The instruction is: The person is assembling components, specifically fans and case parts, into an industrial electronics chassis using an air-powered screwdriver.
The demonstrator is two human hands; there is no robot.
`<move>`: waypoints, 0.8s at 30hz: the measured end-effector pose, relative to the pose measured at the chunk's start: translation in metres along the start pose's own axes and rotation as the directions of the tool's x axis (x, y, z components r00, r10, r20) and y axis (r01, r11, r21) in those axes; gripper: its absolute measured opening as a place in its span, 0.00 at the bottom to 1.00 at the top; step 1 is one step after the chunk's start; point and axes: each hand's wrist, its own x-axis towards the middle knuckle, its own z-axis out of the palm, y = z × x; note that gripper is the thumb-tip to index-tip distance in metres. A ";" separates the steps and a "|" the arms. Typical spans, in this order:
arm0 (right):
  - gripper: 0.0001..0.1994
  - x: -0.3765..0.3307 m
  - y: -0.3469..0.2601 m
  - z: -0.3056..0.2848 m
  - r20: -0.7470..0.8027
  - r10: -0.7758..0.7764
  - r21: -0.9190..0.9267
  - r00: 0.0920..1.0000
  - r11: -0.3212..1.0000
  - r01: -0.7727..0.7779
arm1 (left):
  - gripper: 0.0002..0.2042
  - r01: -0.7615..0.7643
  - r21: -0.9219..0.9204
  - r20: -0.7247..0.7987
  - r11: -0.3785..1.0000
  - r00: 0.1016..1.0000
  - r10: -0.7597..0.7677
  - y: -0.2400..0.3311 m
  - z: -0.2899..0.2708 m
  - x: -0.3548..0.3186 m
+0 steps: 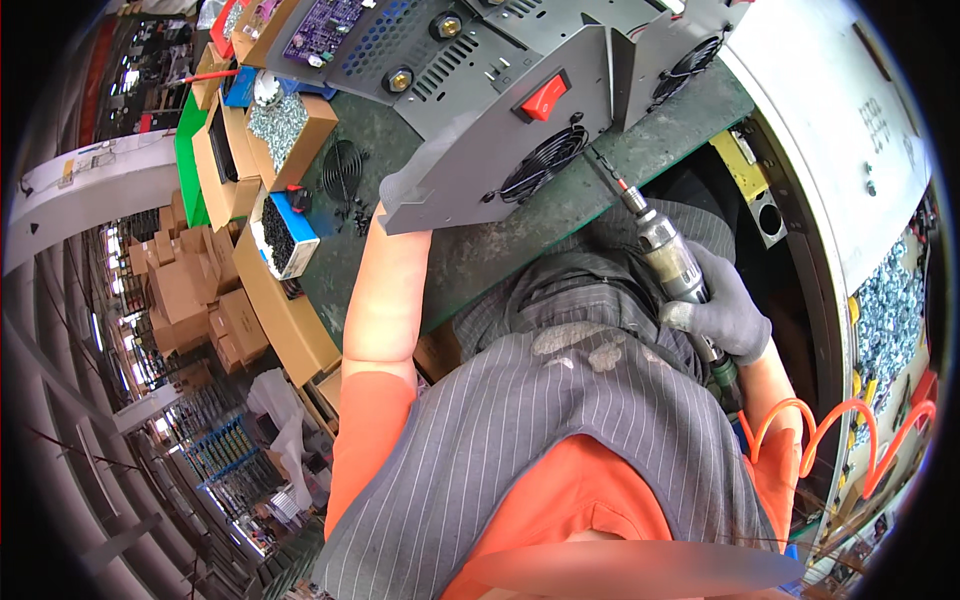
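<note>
A grey sheet-metal casing (pixel 470 150) stands tilted on the bench, with a red rocker switch (pixel 545 97) and a round black fan guard (pixel 545 165) on its near panel. At that panel's left edge is my gloved left hand (pixel 397 187); its fingers are hidden behind the metal. My right hand (pixel 730 305), in a grey glove, is wrapped round an air screwdriver (pixel 665 250). The driver's long bit points up and left, its tip close to the fan guard's right side. Whether the tip touches a screw cannot be made out.
Loose black fan guards (pixel 343 170) and small dark parts lie on the green bench (pixel 500 245). Beside them stand a carton of silvery screws (pixel 290 130) and a box of black screws (pixel 285 235). An orange coiled air hose (pixel 815 425) runs off right.
</note>
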 end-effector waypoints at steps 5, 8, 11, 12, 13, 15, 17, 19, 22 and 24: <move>0.32 0.007 0.002 0.003 -0.010 -0.034 0.021 0.999 0.999 0.034 | 0.31 -0.046 -0.038 -0.031 0.998 0.998 0.045 0.002 -0.004 0.000; 0.30 0.009 0.004 0.001 0.030 -0.001 0.087 1.000 0.996 -0.001 | 0.30 -0.006 0.104 0.036 0.995 0.999 0.003 0.005 -0.008 0.004; 0.29 0.015 -0.002 -0.001 0.027 -0.030 -0.010 0.999 0.999 0.030 | 0.29 -0.041 0.270 0.131 0.962 0.991 0.006 0.005 -0.009 0.006; 0.28 0.017 -0.011 -0.003 0.047 0.017 -0.033 0.999 0.999 -0.016 | 0.29 -0.062 0.320 0.160 0.945 0.987 0.010 0.006 -0.009 0.008; 0.28 0.019 -0.016 -0.004 0.046 0.007 -0.073 0.999 0.997 -0.004 | 0.29 -0.069 0.313 0.162 0.947 0.987 0.018 0.009 -0.010 0.012; 0.28 0.022 -0.017 -0.008 0.043 -0.006 -0.114 0.999 0.993 0.011 | 0.29 0.030 0.226 0.129 0.974 0.990 -0.060 0.008 -0.015 0.018; 0.30 0.022 -0.015 -0.013 0.106 -0.011 -0.047 0.994 0.999 0.016 | 0.29 0.128 0.143 0.100 0.982 0.985 -0.143 0.020 -0.022 0.015; 0.31 0.016 -0.018 -0.014 0.078 -0.011 -0.088 0.997 0.996 0.018 | 0.29 0.218 0.055 0.073 0.974 0.972 -0.222 0.020 -0.024 0.021; 0.33 -0.009 -0.026 -0.022 0.030 0.056 -0.155 0.998 0.987 -0.050 | 0.29 0.335 -0.095 0.041 0.937 0.942 -0.333 0.022 -0.028 0.025; 0.34 -0.036 -0.028 -0.033 -0.058 0.135 -0.177 0.989 0.974 -0.144 | 0.29 0.398 -0.205 0.032 0.894 0.916 -0.401 0.029 -0.027 0.030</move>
